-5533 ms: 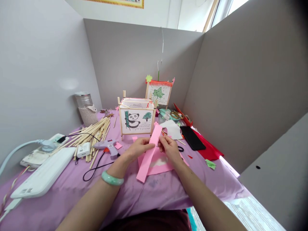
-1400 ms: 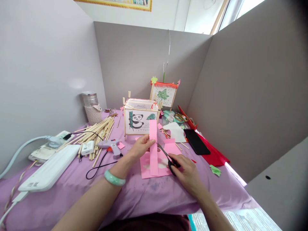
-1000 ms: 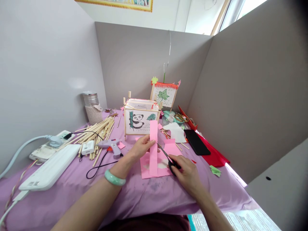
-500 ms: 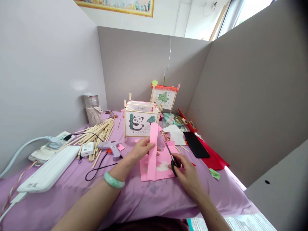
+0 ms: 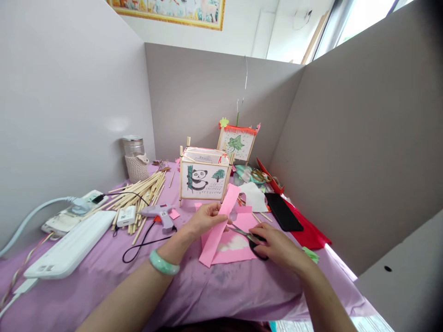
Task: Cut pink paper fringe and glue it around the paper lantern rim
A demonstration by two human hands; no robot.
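My left hand [image 5: 204, 220] pinches a long pink paper strip [image 5: 218, 226] near its middle, and the strip slants from lower left to upper right above the table. My right hand [image 5: 275, 246] grips black-handled scissors [image 5: 249, 236], with the blades pointing left at the strip's right edge. Beneath both lies a pink paper sheet [image 5: 238, 244] on the purple cloth [image 5: 221, 286]. A green bangle [image 5: 163, 263] circles my left wrist.
A panda lantern [image 5: 203, 176] stands just behind the hands, a leaf lantern [image 5: 237, 142] farther back. Left are a glue gun [image 5: 159, 214], bamboo sticks [image 5: 141, 193], a power strip [image 5: 65, 251] and a jar [image 5: 134, 159]. A black phone [image 5: 283, 212] and red paper [image 5: 309, 233] lie right. Grey partitions enclose the table.
The strip has tilted from upright to a slant. My right hand brought the scissors down and leftward, with the blades now nearly flat at the strip's edge. The camera rose slightly.
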